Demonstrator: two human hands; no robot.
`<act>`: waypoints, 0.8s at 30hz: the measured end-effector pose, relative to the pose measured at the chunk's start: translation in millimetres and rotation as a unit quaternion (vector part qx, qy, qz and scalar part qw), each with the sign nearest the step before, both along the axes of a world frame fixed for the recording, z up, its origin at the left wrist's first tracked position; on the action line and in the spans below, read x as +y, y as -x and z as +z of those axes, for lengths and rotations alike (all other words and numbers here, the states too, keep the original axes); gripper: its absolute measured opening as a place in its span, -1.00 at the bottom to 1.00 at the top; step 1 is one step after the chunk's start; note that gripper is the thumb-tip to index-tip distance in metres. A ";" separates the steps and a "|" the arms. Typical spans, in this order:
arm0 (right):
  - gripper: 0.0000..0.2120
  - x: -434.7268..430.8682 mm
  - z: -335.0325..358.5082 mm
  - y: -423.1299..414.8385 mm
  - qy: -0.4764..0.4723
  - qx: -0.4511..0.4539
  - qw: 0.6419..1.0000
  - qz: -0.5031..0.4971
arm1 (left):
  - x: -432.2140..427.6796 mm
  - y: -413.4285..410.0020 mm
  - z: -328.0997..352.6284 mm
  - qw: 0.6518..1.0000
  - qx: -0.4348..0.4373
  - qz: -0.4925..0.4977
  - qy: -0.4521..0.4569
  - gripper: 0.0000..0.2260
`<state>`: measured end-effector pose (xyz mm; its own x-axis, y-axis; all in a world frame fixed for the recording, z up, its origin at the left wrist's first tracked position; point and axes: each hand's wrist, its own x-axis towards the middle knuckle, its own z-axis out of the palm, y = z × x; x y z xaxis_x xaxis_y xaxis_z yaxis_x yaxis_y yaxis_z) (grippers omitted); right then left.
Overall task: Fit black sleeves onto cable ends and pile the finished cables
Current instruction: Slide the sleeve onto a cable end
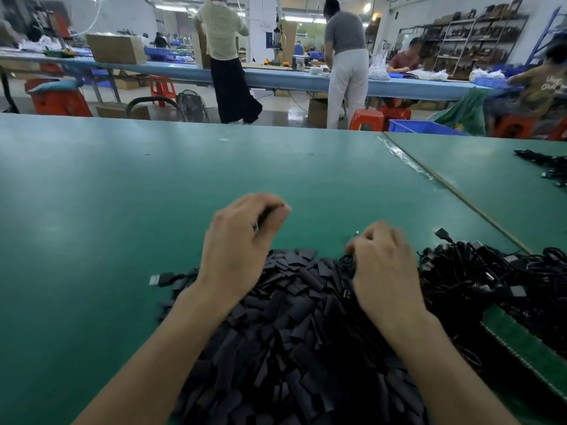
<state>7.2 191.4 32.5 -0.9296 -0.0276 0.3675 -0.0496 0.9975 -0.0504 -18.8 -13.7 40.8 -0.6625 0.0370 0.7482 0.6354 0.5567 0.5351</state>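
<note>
Nearest, a heap of black sleeves (291,332) spreads over the green table (92,210) between the person's 2 forearms. At the heap's left edge lies 1 loose cable (165,279), its silver plug pointing left. To the right, touching the heap, sits a tangle of cables (491,277); whether these are finished or waiting cannot be told. Over the heap's far edge, the right hand (386,265) has its fingers curled round a cable (347,259), with a small pale tip showing just beyond the knuckles. Slightly farther and higher, the left hand (239,240) is curled too, thumb and fingers pinching something dark, probably 1 sleeve (264,216), though blur hides its shape. The 2 hands are near but apart, so the step looks like bringing the sleeve to the cable end. To do it well, the left hand should keep the sleeve's mouth round and not squashed, while the right hand grips close behind the plug so the end stays stiff and slides straight in. Farther right, past a tape seam (408,162), a second bunch of cables (543,167) lies well apart.
</note>
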 end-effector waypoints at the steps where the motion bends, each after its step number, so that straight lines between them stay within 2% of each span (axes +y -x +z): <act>1: -0.71 -8.9 -4.1 -0.8 -0.008 -0.029 0.999 0.032 | -0.1 -0.6 -9.9 0.998 -0.028 0.016 0.051 -0.83; 3: -0.73 -23.2 -15.5 -1.0 -0.009 -0.074 0.994 0.082 | 3.8 -2.6 -27.1 0.987 -0.108 0.009 0.116 -0.72; 6: -0.71 -34.1 -31.7 -0.8 -0.002 -0.111 0.991 0.081 | 11.0 -1.8 -48.9 0.973 -0.193 -0.048 0.119 -0.65; 9: -0.67 -35.6 -40.2 0.3 0.030 -0.111 0.993 0.036 | 13.1 -1.4 -59.8 0.970 -0.226 -0.076 0.056 -0.70; 12: -0.71 -37.6 -45.9 -1.2 0.072 -0.076 0.994 0.035 | 13.4 -0.9 -67.7 0.960 -0.260 -0.079 -0.074 -0.98; 14: -0.72 -37.9 -48.8 -3.2 0.104 -0.052 0.992 0.045 | 13.1 0.0 -70.9 0.951 -0.268 -0.078 -0.135 -0.91; 18: -0.75 -33.7 -53.1 -4.3 0.183 0.008 0.980 0.083 | 10.8 3.5 -71.2 0.940 -0.269 -0.069 -0.198 -0.89; 21: -0.75 -30.7 -56.7 -5.7 0.255 0.040 0.960 0.109 | 10.0 4.6 -70.7 0.934 -0.272 -0.068 -0.223 -0.88; 24: -0.79 -28.1 -59.6 -7.5 0.337 0.053 0.932 0.127 | 10.5 3.5 -71.3 0.936 -0.280 -0.074 -0.201 -0.88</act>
<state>14.7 163.3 -27.2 -0.8825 0.0282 0.4696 -0.3192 0.6973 -0.6418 -22.3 -3.2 -30.5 -0.9646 -0.0504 0.2588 0.2474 0.1658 0.9546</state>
